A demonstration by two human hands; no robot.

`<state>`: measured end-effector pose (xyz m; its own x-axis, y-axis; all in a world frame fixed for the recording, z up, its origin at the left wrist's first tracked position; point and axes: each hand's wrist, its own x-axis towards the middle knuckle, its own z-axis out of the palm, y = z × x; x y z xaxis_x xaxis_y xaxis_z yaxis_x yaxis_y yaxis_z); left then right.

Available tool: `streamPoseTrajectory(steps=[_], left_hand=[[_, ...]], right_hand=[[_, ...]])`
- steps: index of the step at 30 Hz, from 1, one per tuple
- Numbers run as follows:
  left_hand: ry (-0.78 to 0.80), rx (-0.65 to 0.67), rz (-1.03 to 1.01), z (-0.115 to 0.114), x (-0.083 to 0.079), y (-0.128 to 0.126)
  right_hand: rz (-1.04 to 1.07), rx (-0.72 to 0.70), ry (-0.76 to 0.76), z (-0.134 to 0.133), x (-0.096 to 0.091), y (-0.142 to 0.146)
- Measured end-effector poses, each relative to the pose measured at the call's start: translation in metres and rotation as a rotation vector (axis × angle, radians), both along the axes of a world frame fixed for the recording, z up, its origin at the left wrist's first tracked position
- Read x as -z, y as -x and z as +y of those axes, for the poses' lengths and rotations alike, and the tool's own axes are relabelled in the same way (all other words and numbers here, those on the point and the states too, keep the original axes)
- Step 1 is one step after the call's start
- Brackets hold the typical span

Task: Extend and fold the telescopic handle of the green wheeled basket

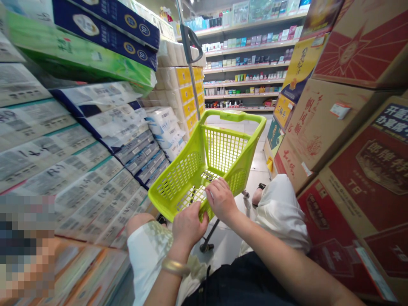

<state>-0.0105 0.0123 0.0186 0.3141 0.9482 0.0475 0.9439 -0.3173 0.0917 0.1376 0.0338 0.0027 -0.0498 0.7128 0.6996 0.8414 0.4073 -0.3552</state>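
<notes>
- Lime-green lattice cart [200, 148], wheeled, glossy
- Left grip [188, 223] and right grip [222, 200] both pinch its near rim
- Red-brown carton [372, 182]: "郎牌特", "TB"; navy packs [108, 38]: "10"

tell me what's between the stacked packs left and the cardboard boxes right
In the head view: a green wheeled basket, the left hand and right hand at its near end, the person's legs and pale floor.

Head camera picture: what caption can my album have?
Left hand and right hand at the near end of a green wheeled basket, between stacked packs and boxes.
</notes>
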Motion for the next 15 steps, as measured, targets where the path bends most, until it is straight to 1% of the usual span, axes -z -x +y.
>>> streamPoseTrajectory(steps=[2,4,6,8,10,12,15], left_hand=[[0.008,0.003,-0.007,0.000,-0.001,0.000],[0.008,0.010,-0.011,0.000,-0.002,0.001],[0.000,0.016,-0.007,0.000,-0.001,0.002],[-0.018,0.018,-0.008,0.000,0.000,0.002],[-0.028,0.013,-0.010,-0.001,0.001,0.000],[-0.015,0.003,-0.007,0.000,0.000,-0.001],[0.013,-0.002,-0.012,0.000,-0.002,-0.001]], right_hand=[[-0.006,-0.070,0.004,-0.006,0.002,0.009],[-0.012,-0.109,0.004,-0.007,0.003,0.009],[-0.008,-0.082,-0.002,-0.002,0.001,0.000],[0.002,-0.023,-0.010,0.005,-0.001,-0.011],[0.015,0.031,-0.011,0.009,-0.003,-0.017],[0.024,0.039,-0.001,0.007,-0.002,-0.012],[0.023,-0.037,0.025,-0.004,0.003,0.006]])
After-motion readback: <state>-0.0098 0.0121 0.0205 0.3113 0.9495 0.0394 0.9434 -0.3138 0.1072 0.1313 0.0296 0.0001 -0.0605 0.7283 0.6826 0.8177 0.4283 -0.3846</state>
